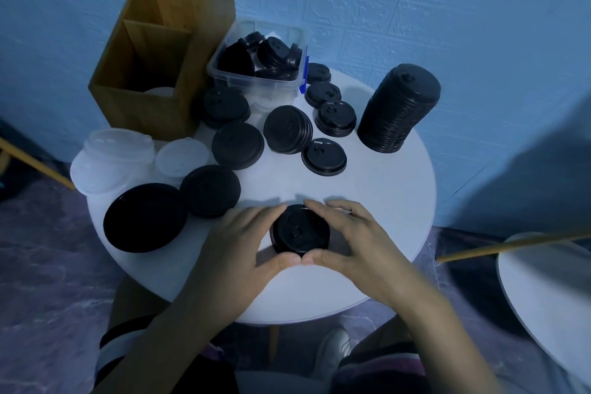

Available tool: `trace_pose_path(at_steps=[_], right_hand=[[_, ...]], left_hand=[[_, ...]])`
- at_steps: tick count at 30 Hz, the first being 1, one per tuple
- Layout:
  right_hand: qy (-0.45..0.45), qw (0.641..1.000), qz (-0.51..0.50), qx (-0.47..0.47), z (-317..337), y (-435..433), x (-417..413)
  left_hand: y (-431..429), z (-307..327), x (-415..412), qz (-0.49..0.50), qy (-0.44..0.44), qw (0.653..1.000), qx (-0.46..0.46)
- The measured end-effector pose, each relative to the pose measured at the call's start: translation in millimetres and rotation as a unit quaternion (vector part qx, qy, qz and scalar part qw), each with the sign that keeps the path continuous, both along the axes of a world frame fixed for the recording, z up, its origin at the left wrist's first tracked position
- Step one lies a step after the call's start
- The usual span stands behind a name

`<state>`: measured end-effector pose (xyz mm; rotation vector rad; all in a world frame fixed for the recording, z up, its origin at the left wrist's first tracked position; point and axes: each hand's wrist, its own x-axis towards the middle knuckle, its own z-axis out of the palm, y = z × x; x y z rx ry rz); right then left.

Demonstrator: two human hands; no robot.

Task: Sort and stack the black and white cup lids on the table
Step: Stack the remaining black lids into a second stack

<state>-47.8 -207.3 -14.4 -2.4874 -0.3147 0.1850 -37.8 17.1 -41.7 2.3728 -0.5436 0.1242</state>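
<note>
A small stack of black lids [300, 230] sits near the front of the round white table [377, 201]. My left hand [238, 241] and my right hand [347, 237] curl round it from both sides, thumbs meeting at its near edge. A tall stack of black lids [399, 107] stands at the right. Several loose black lids [323, 156] and short black stacks [287, 128] lie across the middle. Large black lids [144, 217] lie at the left. White lids [112, 158] are stacked at the far left edge, with a single white lid [182, 157] beside them.
A wooden divided box [160, 41] stands at the back left with a white lid inside. A clear plastic bin [256, 61] holding several black lids sits behind the loose lids. A second white table [550, 291] is at the right. A blue wall is behind.
</note>
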Motion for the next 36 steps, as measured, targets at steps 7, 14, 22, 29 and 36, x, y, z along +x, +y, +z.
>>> trace_pose_path(at_steps=[7,14,22,29,36], right_hand=[[0.028,0.979,-0.059,0.195,-1,-17,20],[-0.135,0.984,-0.101,-0.062,-5,-21,64],[-0.116,0.982,-0.150,-0.008,-9,-27,45],[-0.059,0.972,-0.158,0.161,6,-22,24],[-0.032,0.997,-0.036,0.065,4,-2,2]], left_hand=[[-3,2,6,0.006,-0.007,1.000,-0.006],[-2,1,6,0.013,0.011,1.000,-0.016],[-6,4,3,0.000,-0.027,0.999,0.035],[-6,7,-1,0.010,-0.028,1.000,0.009],[-7,5,2,0.023,0.025,0.999,-0.014]])
